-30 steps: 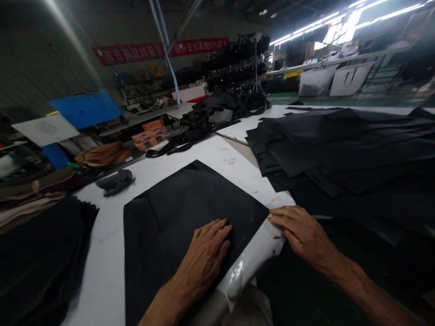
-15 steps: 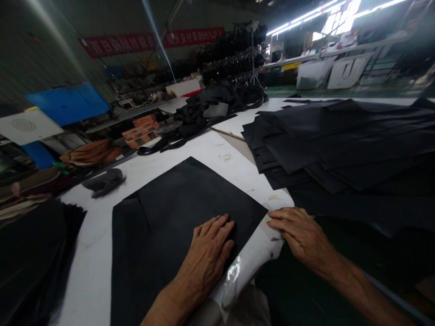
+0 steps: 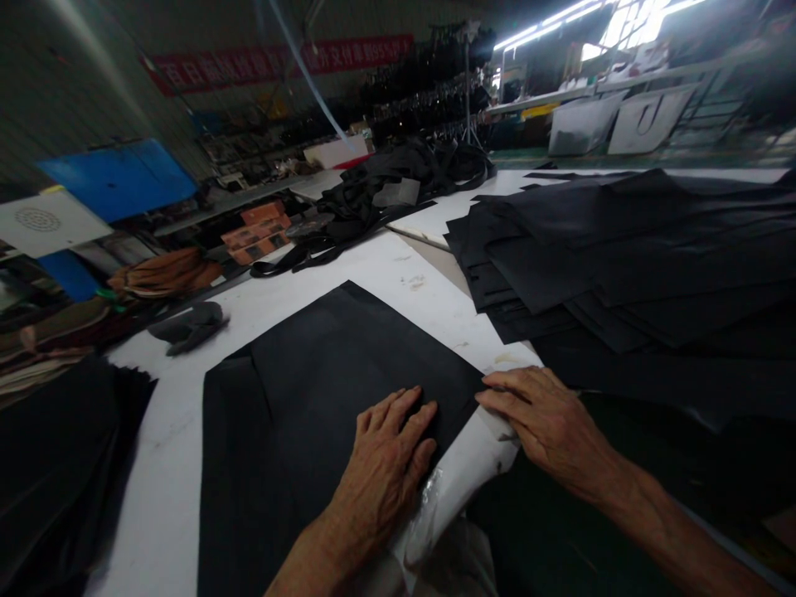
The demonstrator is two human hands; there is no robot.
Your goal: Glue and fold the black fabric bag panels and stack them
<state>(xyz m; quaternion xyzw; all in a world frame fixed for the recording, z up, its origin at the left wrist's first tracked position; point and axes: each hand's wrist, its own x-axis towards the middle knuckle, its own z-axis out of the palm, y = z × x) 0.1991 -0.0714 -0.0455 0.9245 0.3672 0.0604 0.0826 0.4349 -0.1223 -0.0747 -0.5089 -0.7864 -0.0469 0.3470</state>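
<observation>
A large black sheet [image 3: 323, 356] of thin, smooth material lies on the white tabletop [image 3: 167, 448]. It has a fold or overlapping layer along its left side. My left hand [image 3: 389, 448] rests palm down on the sheet near its right edge, fingers stretched out and slightly apart. At the sheet's right corner, by the table's rounded edge, my right hand [image 3: 535, 414] has its fingertips together on the corner; its thumb is hidden.
Overlapping black sheets [image 3: 578, 257] are piled at right, and another dark stack [image 3: 62, 464] stands at left. A grey cloth piece [image 3: 190, 327] lies near the far-left edge. Black straps [image 3: 410, 178] are heaped behind, beside orange boxes [image 3: 258, 232]. White bins [image 3: 584, 124] stand farther back.
My right hand has shifted slightly left, so its fingertips now reach onto the sheet's corner. My left hand has slid a little to the right, still flat. The view has tilted slightly.
</observation>
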